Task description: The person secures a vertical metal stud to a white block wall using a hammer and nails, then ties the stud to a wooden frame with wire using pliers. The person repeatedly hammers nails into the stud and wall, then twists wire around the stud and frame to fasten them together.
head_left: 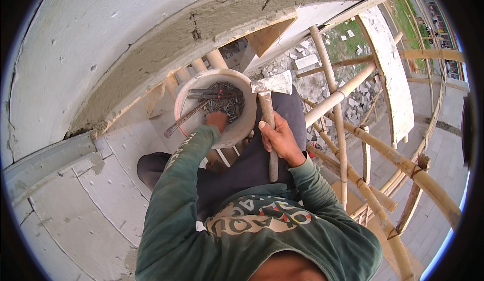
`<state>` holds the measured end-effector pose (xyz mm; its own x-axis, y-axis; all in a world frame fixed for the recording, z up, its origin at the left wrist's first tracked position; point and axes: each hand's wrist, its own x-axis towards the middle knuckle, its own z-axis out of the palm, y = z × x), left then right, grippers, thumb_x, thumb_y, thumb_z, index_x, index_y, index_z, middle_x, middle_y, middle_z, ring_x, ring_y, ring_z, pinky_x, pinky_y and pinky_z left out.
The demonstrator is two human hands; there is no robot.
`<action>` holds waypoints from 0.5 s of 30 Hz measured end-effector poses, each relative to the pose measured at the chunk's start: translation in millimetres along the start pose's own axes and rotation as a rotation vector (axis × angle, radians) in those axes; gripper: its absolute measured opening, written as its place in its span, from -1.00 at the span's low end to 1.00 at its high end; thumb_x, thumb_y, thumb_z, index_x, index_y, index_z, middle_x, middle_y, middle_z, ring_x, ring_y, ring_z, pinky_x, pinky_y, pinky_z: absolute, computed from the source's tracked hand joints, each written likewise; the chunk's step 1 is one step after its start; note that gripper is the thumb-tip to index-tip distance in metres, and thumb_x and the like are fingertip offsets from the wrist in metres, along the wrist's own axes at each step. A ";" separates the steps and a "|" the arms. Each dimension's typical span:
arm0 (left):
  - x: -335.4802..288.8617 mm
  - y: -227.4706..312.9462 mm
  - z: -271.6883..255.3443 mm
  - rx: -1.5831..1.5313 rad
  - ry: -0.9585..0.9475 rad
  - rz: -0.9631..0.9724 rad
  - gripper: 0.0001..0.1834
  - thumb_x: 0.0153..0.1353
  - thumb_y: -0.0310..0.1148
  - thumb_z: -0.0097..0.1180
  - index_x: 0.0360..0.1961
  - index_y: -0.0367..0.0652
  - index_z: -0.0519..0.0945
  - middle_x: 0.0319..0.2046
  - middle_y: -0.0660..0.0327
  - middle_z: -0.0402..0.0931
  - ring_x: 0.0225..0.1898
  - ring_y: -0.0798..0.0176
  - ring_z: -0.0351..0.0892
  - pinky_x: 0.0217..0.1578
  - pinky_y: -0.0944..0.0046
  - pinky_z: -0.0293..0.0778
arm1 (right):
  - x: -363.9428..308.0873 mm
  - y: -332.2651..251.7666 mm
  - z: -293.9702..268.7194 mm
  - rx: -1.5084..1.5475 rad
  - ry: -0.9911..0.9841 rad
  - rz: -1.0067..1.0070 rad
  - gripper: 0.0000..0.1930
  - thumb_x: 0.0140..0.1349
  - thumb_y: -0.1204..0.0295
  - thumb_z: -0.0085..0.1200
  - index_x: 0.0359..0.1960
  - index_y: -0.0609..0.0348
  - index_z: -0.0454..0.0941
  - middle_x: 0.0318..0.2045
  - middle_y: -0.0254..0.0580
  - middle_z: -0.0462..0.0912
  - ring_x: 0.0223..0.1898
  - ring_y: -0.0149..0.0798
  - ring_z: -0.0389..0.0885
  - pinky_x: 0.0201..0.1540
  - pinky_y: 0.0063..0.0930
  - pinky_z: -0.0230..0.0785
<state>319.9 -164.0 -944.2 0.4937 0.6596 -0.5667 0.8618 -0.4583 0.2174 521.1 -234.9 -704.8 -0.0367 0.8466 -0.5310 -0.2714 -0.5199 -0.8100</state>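
Note:
A pale, dirty bucket (247,122) stands in front of me with a heap of loose nails (233,99) inside. My left hand (217,120) reaches down into it, at the near edge of the nails; its fingers are hidden. A dark metal bar (184,121) leans out over the bucket's left rim, beside other dark pieces lying on the nails. To the right of the bucket, my right hand (282,139) is closed around the wooden handle of a hatchet (272,83). Its whitish head points up and away from me, the flared blade turned right.
Bamboo scaffolding poles (333,104) cross at my right, with a pale plank (393,84) among them. Rubble (353,107) lies on the ground far below. A light block wall (91,54) with a rough mortar band (166,39) rises ahead and to the left.

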 end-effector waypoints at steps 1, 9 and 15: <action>-0.8 0.3 -0.1 0.006 -0.001 -0.011 -0.77 0.18 -0.37 0.01 -0.36 -0.07 0.73 -0.36 0.05 0.68 -0.27 0.04 0.71 -0.27 0.02 0.60 | -0.1 0.1 -0.2 0.001 0.001 0.003 -0.83 0.39 0.36 -0.01 -0.16 0.15 0.32 -0.68 -0.42 0.31 -0.78 -0.52 0.27 -0.74 -0.61 0.16; -9.4 -10.4 3.6 -0.184 -0.072 -0.085 -0.75 0.19 -0.36 -0.01 -0.28 -0.12 0.71 -0.21 -0.05 0.63 -0.14 -0.09 0.64 -0.10 -0.01 0.55 | 0.8 0.2 -2.9 0.031 -0.009 0.033 -0.77 0.34 0.40 0.01 -0.04 0.20 0.35 -0.63 -0.44 0.33 -0.74 -0.55 0.28 -0.73 -0.63 0.19; -2.0 -10.6 2.6 -0.064 -0.170 -0.085 -0.78 0.15 -0.32 0.08 -0.25 -0.13 0.70 -0.16 -0.02 0.63 -0.07 -0.11 0.62 -0.09 -0.04 0.54 | 2.5 -0.8 -1.0 0.046 0.002 0.049 -0.78 0.34 0.39 0.02 -0.06 0.20 0.35 -0.58 -0.42 0.35 -0.74 -0.56 0.28 -0.73 -0.63 0.19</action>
<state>309.5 -162.1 -947.4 0.3971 0.5815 -0.7100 0.9077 -0.3629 0.2104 522.1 -232.5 -705.8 -0.0493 0.8198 -0.5706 -0.3131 -0.5552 -0.7705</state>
